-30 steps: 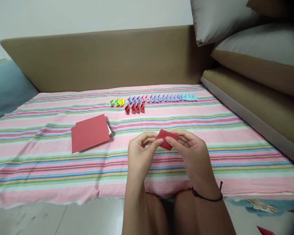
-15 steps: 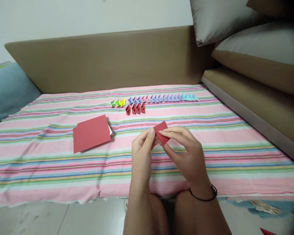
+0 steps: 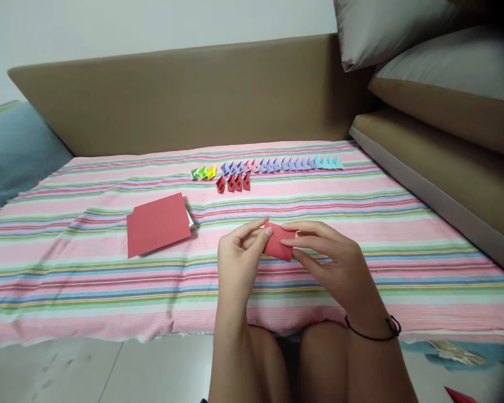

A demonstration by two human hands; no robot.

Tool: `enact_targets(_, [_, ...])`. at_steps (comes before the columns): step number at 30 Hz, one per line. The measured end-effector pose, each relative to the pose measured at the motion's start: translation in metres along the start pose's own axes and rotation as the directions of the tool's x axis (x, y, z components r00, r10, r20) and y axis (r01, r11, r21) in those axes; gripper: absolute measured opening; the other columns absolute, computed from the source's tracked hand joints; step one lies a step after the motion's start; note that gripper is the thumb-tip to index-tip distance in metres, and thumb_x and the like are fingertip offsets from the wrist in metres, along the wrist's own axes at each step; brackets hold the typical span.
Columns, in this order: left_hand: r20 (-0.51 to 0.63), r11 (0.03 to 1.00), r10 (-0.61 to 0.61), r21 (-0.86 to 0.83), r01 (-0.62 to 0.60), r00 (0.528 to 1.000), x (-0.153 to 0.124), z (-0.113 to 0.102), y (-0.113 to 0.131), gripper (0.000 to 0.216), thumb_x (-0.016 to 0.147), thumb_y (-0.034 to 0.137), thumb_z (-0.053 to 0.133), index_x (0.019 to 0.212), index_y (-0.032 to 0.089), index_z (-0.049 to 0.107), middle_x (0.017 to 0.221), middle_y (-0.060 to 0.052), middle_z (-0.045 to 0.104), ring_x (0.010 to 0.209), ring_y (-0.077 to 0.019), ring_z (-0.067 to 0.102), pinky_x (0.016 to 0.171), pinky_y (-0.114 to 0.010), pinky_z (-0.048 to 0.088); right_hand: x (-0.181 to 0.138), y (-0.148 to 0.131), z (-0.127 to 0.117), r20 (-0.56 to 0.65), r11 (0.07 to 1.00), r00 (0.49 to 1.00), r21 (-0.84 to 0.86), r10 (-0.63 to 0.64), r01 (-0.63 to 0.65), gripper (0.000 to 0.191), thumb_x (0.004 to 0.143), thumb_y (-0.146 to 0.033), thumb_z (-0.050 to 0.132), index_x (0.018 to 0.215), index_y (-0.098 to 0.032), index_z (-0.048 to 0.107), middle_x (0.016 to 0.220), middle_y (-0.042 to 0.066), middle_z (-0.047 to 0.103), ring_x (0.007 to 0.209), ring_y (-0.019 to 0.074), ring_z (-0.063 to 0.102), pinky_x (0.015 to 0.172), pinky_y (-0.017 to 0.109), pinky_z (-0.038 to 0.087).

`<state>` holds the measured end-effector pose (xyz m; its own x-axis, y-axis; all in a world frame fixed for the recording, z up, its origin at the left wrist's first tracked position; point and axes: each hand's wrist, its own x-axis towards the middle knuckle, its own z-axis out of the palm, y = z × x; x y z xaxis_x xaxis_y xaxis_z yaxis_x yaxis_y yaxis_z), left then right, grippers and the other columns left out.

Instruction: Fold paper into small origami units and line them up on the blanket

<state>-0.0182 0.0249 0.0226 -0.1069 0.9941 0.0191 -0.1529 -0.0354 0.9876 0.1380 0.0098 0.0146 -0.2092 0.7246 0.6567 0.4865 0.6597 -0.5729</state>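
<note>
A small folded piece of red paper (image 3: 278, 246) is held above the striped cloth, between both hands. My left hand (image 3: 241, 252) pinches its left edge, thumb on top. On the right side, my right hand (image 3: 334, 260) grips it with fingers over the front and the thumb below; a dark cord circles that wrist. Beyond the hands stand several dark red folded paper pieces (image 3: 235, 183) in a short row. Behind them runs a longer row of purple, pink and blue folded pieces (image 3: 273, 165), with green and yellow ones (image 3: 203, 173) at its left end.
A stack of red paper sheets (image 3: 157, 226) lies to the left on the striped cloth (image 3: 88, 268). A brown backrest (image 3: 185, 101) rises behind. Cushions (image 3: 445, 84) are piled at the right, and a blue cushion (image 3: 17, 151) sits far left.
The red paper has turned and come slightly lower, nearer me. My right hand has shifted right and down along its right side; my left hand still pinches the left edge.
</note>
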Motion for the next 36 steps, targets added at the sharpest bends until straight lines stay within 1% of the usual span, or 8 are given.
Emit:
enact_targets(4, [0.088,1.000,0.000,-0.015,0.001,0.996,-0.002,0.001,0.004,0.029,0.072,0.024,0.071,0.099,0.015,0.066,0.073,-0.003,0.072,0.065,-0.0150,0.067,0.059,-0.023,0.052,-0.002,-0.001,-0.003,0.010,0.999,0.999,0.030,0.038,-0.038,0.020,0.084,-0.015,0.059,0.094,-0.027,0.070,0.099,0.003,0.066,0.095,0.0180,0.062,0.081,0.033,0.052])
enact_targets(8, [0.266,1.000,0.001,0.015,-0.005,0.964,-0.005,-0.004,0.009,0.012,0.074,0.022,0.068,0.084,0.014,0.070,0.086,-0.007,0.072,0.078,-0.0170,0.067,0.070,-0.025,0.053,-0.001,-0.004,-0.005,-0.065,0.996,0.995,0.043,0.075,-0.072,0.017,0.084,-0.017,0.061,0.091,-0.028,0.071,0.093,0.003,0.066,0.089,0.0181,0.063,0.076,0.033,0.052])
enact_targets(12, [0.432,0.999,0.018,0.024,-0.031,0.902,-0.007,-0.009,0.009,0.033,0.068,0.014,0.073,0.099,0.021,0.071,0.108,-0.007,0.068,0.095,-0.0212,0.065,0.077,-0.029,0.054,-0.002,-0.006,-0.006,-0.166,0.997,0.983,0.022,0.081,-0.078,0.016,0.081,-0.015,0.064,0.088,-0.027,0.071,0.091,0.002,0.066,0.087,0.0173,0.063,0.076,0.033,0.051])
enact_targets(17, [0.350,0.933,0.268,0.140,-0.332,0.898,-0.004,-0.010,0.008,0.017,0.076,0.018,0.067,0.089,0.025,0.076,0.104,-0.007,0.068,0.102,-0.0213,0.061,0.081,-0.029,0.053,-0.003,-0.008,-0.007,-0.202,0.997,0.977,0.043,0.070,-0.063,0.022,0.078,-0.011,0.067,0.091,-0.028,0.072,0.092,0.002,0.066,0.087,0.0168,0.062,0.077,0.032,0.051])
enact_targets(21, [0.323,0.898,0.335,0.175,-0.404,0.885,-0.006,-0.010,0.011,0.018,0.077,0.019,0.066,0.089,0.027,0.076,0.108,-0.006,0.069,0.103,-0.0217,0.062,0.087,-0.031,0.051,-0.004,-0.009,-0.009,-0.189,0.990,0.977,0.119,0.100,-0.079,0.026,0.079,-0.010,0.066,0.092,-0.031,0.072,0.097,0.001,0.066,0.089,0.0167,0.063,0.076,0.032,0.051])
enact_targets(27, [0.245,0.899,0.333,0.210,-0.385,0.911,-0.012,-0.005,0.016,0.016,0.079,0.018,0.063,0.082,0.027,0.077,0.100,-0.004,0.073,0.102,-0.0233,0.064,0.091,-0.034,0.050,-0.005,-0.009,-0.009,-0.182,0.949,0.954,0.251,0.238,-0.189,0.018,0.079,-0.015,0.067,0.088,-0.030,0.074,0.097,0.002,0.069,0.091,0.0193,0.065,0.076,0.034,0.054])
enact_targets(31, [0.185,0.964,0.239,0.071,-0.255,0.953,-0.012,0.000,0.014,0.020,0.077,0.020,0.066,0.094,0.025,0.073,0.098,-0.004,0.073,0.096,-0.0220,0.067,0.080,-0.030,0.055,-0.003,-0.009,-0.004,-0.236,0.879,0.894,0.395,0.380,-0.269,0.010,0.075,-0.019,0.071,0.082,-0.025,0.073,0.086,0.002,0.072,0.086,0.0196,0.067,0.071,0.033,0.058])
enact_targets(36, [0.196,0.986,0.150,0.043,-0.161,0.969,-0.009,0.003,0.010,0.026,0.076,0.024,0.068,0.102,0.025,0.072,0.106,-0.003,0.072,0.099,-0.0219,0.066,0.086,-0.031,0.054,-0.001,-0.009,0.001,-0.256,0.788,0.810,0.504,0.527,-0.353,0.006,0.071,-0.022,0.075,0.075,-0.021,0.070,0.080,0.002,0.073,0.072,0.0177,0.069,0.068,0.032,0.060])
